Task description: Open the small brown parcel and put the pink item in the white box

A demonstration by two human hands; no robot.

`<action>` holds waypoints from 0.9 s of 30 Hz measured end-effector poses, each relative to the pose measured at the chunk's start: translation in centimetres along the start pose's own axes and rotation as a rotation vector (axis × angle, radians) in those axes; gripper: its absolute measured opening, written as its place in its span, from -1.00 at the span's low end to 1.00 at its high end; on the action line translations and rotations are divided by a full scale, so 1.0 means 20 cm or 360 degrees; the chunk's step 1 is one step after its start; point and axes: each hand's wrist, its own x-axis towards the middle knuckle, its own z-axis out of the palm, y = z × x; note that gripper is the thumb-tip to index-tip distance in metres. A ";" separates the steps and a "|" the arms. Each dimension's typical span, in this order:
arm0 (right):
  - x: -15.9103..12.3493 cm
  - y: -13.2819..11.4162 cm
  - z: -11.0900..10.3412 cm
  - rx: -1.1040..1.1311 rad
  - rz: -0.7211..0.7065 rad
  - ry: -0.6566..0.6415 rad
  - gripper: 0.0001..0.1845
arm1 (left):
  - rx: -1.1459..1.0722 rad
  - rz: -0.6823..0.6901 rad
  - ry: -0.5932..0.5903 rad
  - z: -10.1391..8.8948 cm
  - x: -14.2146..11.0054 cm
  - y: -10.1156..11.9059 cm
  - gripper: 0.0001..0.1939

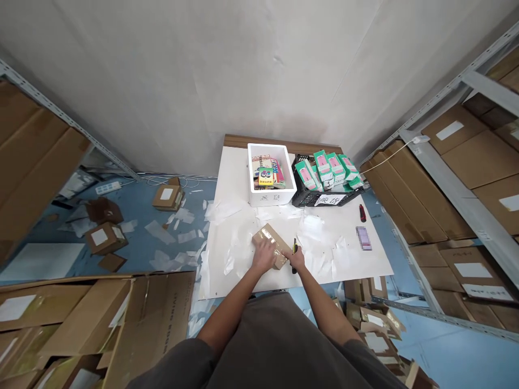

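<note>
A small brown cardboard box (279, 238) with shiny tape lies at an angle on the white tabletop, close to my body. My left hand (264, 257) rests over its near left part and holds it, fingers bent onto the top. In my right hand (298, 259), at the box's right end, is a black and yellow utility knife (294, 247). Its handle shows above and below my fist. My right fingertips are at the box edge; whether the blade touches the cardboard I cannot make out.
Behind the box stand a white foam bin (271, 199) of colourful packets and a black crate (298, 197) of green-and-pink boxes. A red-black cutter (362, 213) and a blurred purple item (364, 238) lie right. Paper scraps (314, 227) litter the table; carton-filled shelves (438, 162) flank it.
</note>
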 end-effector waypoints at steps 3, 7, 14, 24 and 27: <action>0.08 -0.03 -0.02 0.0053 -0.0090 0.0043 -0.36 | 0.0037 0.0412 -0.0274 -0.03 0.02 -0.04 -0.10; 0.15 -0.10 0.00 0.0125 -0.0222 -0.0004 -0.34 | 0.0201 0.0328 -0.0188 0.00 0.02 -0.05 -0.27; 0.10 -0.02 0.00 0.0619 -0.0367 -0.0153 -0.53 | 0.0377 0.0108 0.0144 0.14 -0.02 -0.02 -0.59; 0.03 0.18 -0.23 -0.0178 -0.0734 -0.0516 -0.60 | 0.0272 0.0158 0.0070 0.09 0.05 -0.03 -0.62; 0.11 0.09 -0.27 -0.0389 -0.0704 -0.0393 -0.69 | 0.0269 0.0149 0.0032 0.07 0.04 -0.01 -0.57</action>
